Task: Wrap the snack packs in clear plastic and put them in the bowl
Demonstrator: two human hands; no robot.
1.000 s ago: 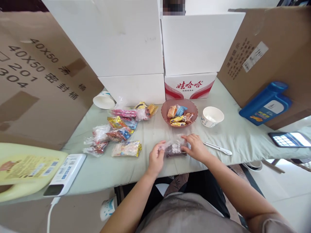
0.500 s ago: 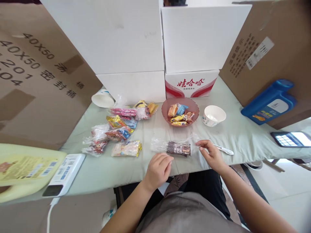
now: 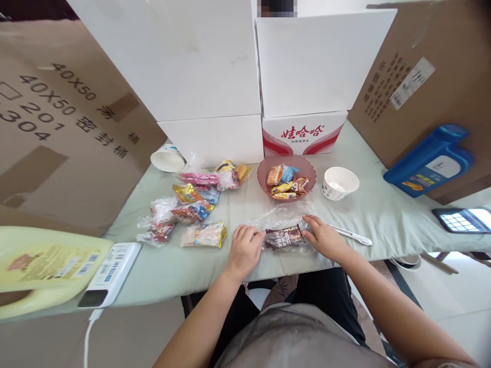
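A clear plastic bag (image 3: 282, 217) with a dark brown snack packet (image 3: 284, 238) inside lies near the table's front edge. My left hand (image 3: 243, 249) pinches the bag's left end, and my right hand (image 3: 324, 237) holds its right end beside the packet. Just behind the bag stands a pink bowl (image 3: 307, 171) with several wrapped snacks. Several bagged snack packs (image 3: 190, 204) lie spread to the left.
A white paper bowl (image 3: 339, 182) and a white pen-like tool (image 3: 351, 235) sit to the right. White boxes (image 3: 215, 76) and brown cartons (image 3: 65, 128) wall the table's back and sides. A blue jug (image 3: 429, 161), a phone (image 3: 460, 220), a yellow jug (image 3: 42, 266) and a scale (image 3: 109, 273) also rest here.
Half a second ago the bag lay flat with my hands apart from it; now both hands have closed back onto its two ends.
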